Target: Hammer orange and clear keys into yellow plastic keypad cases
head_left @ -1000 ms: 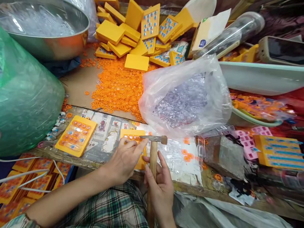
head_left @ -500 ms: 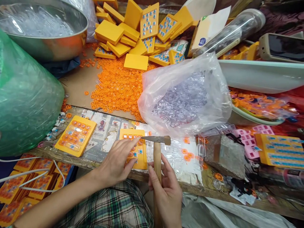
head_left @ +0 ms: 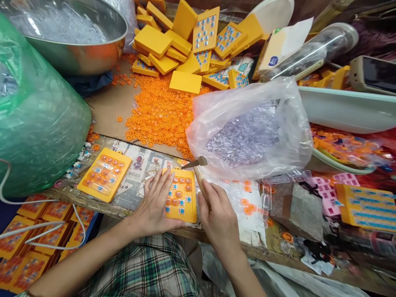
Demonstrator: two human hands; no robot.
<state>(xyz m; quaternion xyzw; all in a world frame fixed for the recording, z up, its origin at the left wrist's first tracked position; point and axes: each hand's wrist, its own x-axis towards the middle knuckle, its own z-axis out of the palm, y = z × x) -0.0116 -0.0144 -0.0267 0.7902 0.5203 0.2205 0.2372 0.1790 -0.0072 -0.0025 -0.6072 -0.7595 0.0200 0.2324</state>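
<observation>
My right hand is closed round the wooden handle of a hammer. Its narrow metal head lies over the far edge of a yellow plastic panel. Orange button caps and small blue-and-white squares sit in rows on that panel. Across the panel's left side rests my left hand, fingers stretched out flat and thumb along the near edge; part of the panel is hidden under it. To the left lies a second yellow panel, fitted with orange caps and clear covers.
Loose orange caps cover the cardboard behind. A bag of clear plastic parts stands behind my right hand, and a green bag at left. Yellow panels are piled at the back. A stone block lies at right.
My left hand has settled flatter on the panel's left side. The hammer head has moved up and left to the far edge, and my right hand has turned over the handle.
</observation>
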